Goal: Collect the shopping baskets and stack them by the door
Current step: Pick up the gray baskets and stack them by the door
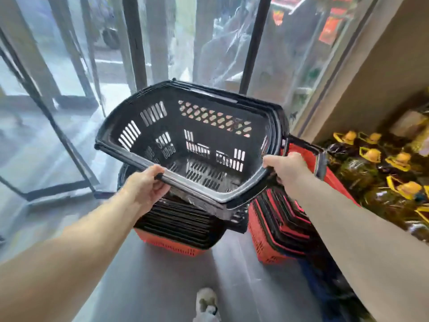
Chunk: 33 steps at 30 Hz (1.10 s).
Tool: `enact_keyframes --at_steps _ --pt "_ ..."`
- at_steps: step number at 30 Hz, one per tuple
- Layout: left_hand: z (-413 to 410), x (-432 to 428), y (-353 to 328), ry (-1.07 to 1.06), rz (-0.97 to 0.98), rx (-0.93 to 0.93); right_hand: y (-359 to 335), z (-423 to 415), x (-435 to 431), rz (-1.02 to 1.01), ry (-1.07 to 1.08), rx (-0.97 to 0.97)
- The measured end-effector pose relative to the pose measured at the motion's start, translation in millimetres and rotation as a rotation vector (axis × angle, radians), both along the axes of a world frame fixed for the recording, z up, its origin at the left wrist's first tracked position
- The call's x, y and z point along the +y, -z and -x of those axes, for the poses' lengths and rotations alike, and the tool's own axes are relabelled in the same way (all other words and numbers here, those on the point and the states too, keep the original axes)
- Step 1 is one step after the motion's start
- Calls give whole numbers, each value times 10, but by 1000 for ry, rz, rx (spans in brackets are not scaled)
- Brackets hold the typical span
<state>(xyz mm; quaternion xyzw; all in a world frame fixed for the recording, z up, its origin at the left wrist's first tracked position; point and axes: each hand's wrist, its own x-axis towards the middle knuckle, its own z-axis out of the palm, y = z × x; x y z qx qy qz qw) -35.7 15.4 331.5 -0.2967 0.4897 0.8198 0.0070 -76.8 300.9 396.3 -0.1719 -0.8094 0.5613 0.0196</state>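
Black slotted basket (197, 140), tilted, nested set, above black-and-red stack (176, 231); left hand (146, 184) and right hand (285, 170) both curled around near rim.

Grey floor (151, 287) — left basket stack (176, 228) just beside right basket stack (278, 228), each red at bottom

The basket (204, 135) hangs over your left stack (176, 224); the second stack (281, 226) stands just right, bottles (371, 163) beyond, glass door (69, 94) behind.
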Motion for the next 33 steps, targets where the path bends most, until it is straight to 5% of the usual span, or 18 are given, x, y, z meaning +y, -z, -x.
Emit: enact_keyframes --at_steps 15,21,33 --pt "1347 -166 -640 -297 217 -110 -622 1977 -372 -31 -415 -428" --pt "1329 -222 -296 -317 229 -214 36 2187 -460 15 -440 -333" --pt "1238 9 795 -175 97 -493 1386 2112 -191 -193 -385 -499"
